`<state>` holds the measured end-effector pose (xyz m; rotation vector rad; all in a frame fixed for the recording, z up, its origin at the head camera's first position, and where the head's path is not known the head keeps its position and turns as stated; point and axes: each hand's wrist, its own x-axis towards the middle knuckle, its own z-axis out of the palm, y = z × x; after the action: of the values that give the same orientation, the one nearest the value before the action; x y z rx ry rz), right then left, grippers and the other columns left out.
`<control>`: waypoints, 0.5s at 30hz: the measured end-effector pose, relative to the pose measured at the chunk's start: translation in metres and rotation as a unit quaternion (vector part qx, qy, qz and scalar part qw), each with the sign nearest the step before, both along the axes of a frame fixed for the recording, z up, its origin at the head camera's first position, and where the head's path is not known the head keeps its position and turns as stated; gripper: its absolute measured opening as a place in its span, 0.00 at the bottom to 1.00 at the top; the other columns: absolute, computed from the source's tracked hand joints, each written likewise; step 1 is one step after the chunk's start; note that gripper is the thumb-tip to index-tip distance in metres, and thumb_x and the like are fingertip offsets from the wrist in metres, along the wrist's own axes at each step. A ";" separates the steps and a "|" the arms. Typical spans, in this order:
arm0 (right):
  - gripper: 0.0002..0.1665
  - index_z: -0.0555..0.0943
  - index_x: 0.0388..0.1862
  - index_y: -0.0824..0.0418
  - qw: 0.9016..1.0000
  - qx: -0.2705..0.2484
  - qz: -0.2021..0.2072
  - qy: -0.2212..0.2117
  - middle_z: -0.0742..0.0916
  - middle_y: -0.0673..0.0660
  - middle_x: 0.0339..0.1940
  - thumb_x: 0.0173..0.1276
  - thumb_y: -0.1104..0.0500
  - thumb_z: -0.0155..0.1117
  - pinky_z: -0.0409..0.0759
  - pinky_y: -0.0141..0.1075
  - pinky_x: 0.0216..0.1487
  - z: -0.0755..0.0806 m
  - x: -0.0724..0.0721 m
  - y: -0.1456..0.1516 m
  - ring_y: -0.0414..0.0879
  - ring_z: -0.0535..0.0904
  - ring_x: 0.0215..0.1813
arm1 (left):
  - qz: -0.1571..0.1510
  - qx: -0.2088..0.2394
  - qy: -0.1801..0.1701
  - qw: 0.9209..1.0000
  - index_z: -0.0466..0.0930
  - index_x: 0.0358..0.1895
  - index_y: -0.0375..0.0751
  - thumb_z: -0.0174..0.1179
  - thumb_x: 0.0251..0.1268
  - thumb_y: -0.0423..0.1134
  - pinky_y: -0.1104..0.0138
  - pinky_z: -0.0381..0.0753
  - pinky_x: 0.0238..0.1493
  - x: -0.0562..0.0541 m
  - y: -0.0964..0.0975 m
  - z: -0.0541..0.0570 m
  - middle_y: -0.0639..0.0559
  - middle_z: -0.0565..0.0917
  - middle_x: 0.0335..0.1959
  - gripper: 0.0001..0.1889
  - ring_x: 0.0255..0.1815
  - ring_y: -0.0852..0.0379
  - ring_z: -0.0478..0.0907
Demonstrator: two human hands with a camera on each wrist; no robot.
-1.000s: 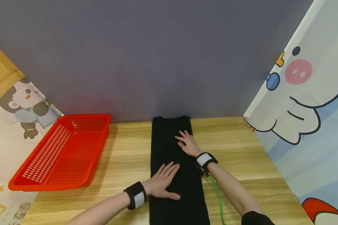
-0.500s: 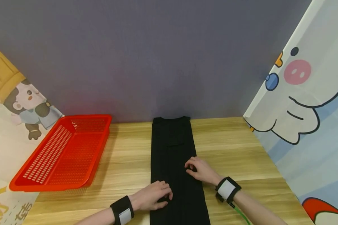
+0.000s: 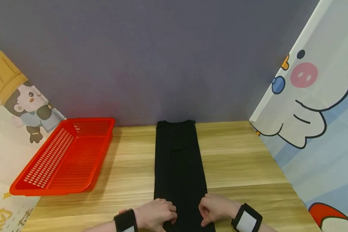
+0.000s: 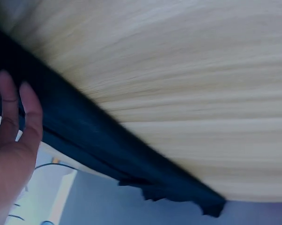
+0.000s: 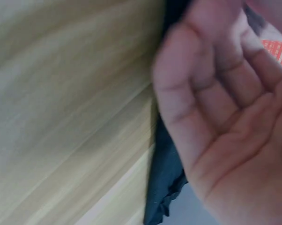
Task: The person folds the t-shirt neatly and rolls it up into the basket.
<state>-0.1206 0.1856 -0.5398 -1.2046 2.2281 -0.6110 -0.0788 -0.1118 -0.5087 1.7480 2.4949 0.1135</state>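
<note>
A black shirt [image 3: 179, 167] lies folded into a long strip on the wooden table, its neckline at the far end and a pocket line across its upper part. In the head view my left hand [image 3: 156, 214] is over the strip's left edge near the bottom of the frame, fingers bent. Opposite it, at the right edge, my right hand [image 3: 216, 208] has loosely curled fingers, with a gap between thumb and index finger. The left wrist view has the left fingers [image 4: 31, 112] close over the black cloth. In the right wrist view the right fingertips are blurred beside the cloth.
A red perforated plastic basket [image 3: 84, 161] stands on the left of the wooden table [image 3: 237, 161]. Behind the table rises a grey panel [image 3: 174, 64]. Printed cartoon sheets border the left and right sides.
Both hands have lifted from lying flat on the shirt, bent their fingers and moved toward the near end along its two edges. The shirt and basket stay in place.
</note>
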 end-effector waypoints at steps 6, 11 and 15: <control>0.16 0.82 0.18 0.48 0.998 0.061 0.018 0.010 0.77 0.35 0.16 0.55 0.45 0.80 0.67 0.23 0.21 0.016 0.018 -0.009 0.27 0.68 0.19 | -0.005 -0.022 0.031 0.999 0.82 0.30 0.61 0.66 0.63 0.53 0.82 0.61 0.19 0.012 0.014 0.004 0.70 0.80 0.25 0.06 0.23 0.77 0.70; 0.16 0.78 0.18 0.49 0.993 0.114 -0.004 0.024 0.74 0.37 0.18 0.52 0.55 0.80 0.64 0.25 0.23 0.043 0.035 -0.020 0.31 0.65 0.20 | 0.001 -0.037 0.061 0.997 0.80 0.26 0.61 0.63 0.66 0.46 0.80 0.54 0.15 0.022 0.024 0.004 0.71 0.77 0.20 0.09 0.15 0.78 0.59; 0.16 0.77 0.17 0.48 0.988 0.134 0.002 0.071 0.74 0.38 0.16 0.53 0.59 0.77 0.62 0.25 0.21 0.045 0.043 -0.023 0.32 0.63 0.17 | 0.016 -0.048 0.051 0.997 0.79 0.23 0.60 0.62 0.65 0.44 0.79 0.52 0.14 0.023 0.028 0.007 0.70 0.73 0.16 0.11 0.14 0.75 0.52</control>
<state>-0.0779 0.1625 -0.4950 -1.1423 2.3350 -0.2180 -0.0556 -0.0839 -0.5021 1.7195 2.5528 -0.0945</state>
